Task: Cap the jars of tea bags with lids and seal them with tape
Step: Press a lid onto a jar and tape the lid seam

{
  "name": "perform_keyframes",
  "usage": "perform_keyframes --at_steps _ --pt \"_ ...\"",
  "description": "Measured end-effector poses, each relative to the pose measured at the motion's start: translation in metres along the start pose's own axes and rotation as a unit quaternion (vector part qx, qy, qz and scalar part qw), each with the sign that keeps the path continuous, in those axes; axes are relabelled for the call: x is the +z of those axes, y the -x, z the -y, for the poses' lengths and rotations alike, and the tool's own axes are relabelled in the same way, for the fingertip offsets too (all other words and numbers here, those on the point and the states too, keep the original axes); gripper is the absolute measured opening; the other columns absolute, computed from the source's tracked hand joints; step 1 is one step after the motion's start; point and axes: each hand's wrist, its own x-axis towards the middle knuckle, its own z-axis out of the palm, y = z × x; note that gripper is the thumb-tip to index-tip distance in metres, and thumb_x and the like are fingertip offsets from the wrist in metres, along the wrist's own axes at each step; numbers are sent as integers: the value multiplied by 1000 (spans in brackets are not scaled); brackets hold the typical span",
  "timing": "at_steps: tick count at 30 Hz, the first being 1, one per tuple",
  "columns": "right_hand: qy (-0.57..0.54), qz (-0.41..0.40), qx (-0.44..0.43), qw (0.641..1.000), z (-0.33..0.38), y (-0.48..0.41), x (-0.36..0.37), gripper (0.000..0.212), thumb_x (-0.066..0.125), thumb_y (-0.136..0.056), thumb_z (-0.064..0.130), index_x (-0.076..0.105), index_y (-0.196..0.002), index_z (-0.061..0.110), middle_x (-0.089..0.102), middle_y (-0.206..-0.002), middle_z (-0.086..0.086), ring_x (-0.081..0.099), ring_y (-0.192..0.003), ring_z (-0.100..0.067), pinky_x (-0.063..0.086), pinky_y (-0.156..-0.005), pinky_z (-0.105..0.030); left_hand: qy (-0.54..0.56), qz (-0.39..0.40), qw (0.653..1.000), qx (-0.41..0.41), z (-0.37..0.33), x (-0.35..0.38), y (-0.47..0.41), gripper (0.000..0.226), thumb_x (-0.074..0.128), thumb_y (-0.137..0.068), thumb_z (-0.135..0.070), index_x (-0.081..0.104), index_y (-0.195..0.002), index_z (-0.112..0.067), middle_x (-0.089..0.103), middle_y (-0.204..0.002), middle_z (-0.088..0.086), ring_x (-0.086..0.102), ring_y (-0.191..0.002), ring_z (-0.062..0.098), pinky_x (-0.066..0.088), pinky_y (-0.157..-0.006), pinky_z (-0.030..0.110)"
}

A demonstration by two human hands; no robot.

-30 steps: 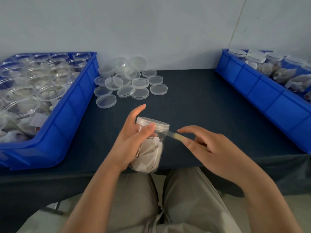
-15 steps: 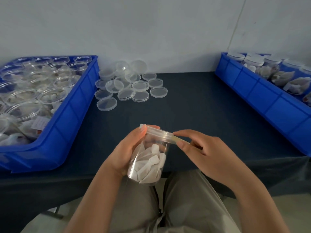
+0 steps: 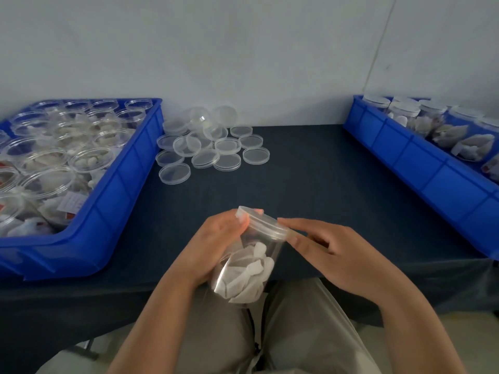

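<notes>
Head view: the left hand (image 3: 216, 247) curls around a clear jar (image 3: 249, 271) of tea bags, tilted over the near edge of the table (image 3: 310, 179). The right hand (image 3: 333, 252) pinches its lid (image 3: 263, 224) at the rim with index finger and thumb.

On the table (image 3: 310, 182) the left bin (image 3: 116, 201) holds open jars (image 3: 54, 157), the right bin (image 3: 432, 171) holds capped jars (image 3: 405, 112); loose lids (image 3: 213, 147) lie between them, near the wall (image 3: 243, 63).

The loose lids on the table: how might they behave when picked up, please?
The lids look thin, clear plastic, so probably light and fairly stiff. Lying flat, overlapping on the table, they likely slide rather than roll.
</notes>
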Motion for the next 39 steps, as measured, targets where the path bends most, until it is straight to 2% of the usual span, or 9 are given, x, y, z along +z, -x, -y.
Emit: perform_keyframes --at_steps 5,8,13,18,23,27,30,32,39 --pt "20 -54 9 998 3 -2 8 49 40 -97 77 56 -140 61 58 -114 54 59 -99 22 44 -72 -2 -75 -54 996 -10 -6 8 5 39 47 -95 -75 58 -127 -58 69 -121 -22 69 -113 1 55 -96 32" --pt "29 -67 11 997 5 -3 14 47 39 -97 78 54 -139 62 56 -121 55 55 -114 23 47 -84 -6 -168 -90 982 -9 -11 21 5 71 63 -73 -83 50 -133 -48 62 -121 -24 62 -112 -10 52 -83 15" --pt "32 -100 15 994 10 -5 28 50 40 -101 73 59 -143 53 62 -132 42 56 -124 15 51 -101 -17 -215 -171 961 -2 -13 26 5 101 61 -70 -92 34 -156 -46 61 -130 -27 60 -115 -7 53 -96 24" --pt "3 -119 6 993 12 -7 46 50 39 -101 70 55 -145 53 68 -118 37 63 -101 14 45 -73 -4 -273 -197 941 13 -14 27 3 107 58 -63 -100 31 -153 -50 44 -131 -34 49 -115 -10 38 -82 12" --pt "11 -76 2 997 7 -12 41 51 37 -101 77 34 -149 62 69 -89 21 67 -74 -4 49 -56 -20 -198 -200 959 -10 -13 12 -1 92 64 -64 -96 45 -144 -55 59 -118 -34 61 -106 -10 49 -83 17" --pt "22 -52 -6 998 -3 -14 33 44 38 -106 69 36 -149 60 67 -87 10 66 -75 -10 48 -60 -19 -63 -176 981 -44 -10 0 -7 87 65 -55 -102 62 -129 -57 75 -111 -22 72 -101 -3 58 -81 27" --pt "30 -44 -15 998 -7 -18 31 40 40 -109 61 40 -149 57 66 -94 18 66 -84 -5 46 -70 -12 101 -104 985 -89 -3 -7 -13 76 79 -53 -93 79 -108 -41 81 -108 2 78 -99 18 65 -78 35" --pt "39 -41 -15 998 -8 -22 29 41 42 -108 59 42 -150 58 66 -93 18 66 -82 -4 46 -69 -13 157 -67 979 -113 5 -11 -18 84 86 -56 -85 78 -117 -28 78 -117 15 77 -104 28 65 -82 39" --pt "25 -35 -14 999 -10 -27 25 43 47 -103 67 56 -144 55 61 -109 49 59 -91 21 40 -77 1 173 15 980 -93 22 -18 -28 83 86 -65 -79 80 -117 -13 75 -112 21 74 -96 29 61 -84 41"
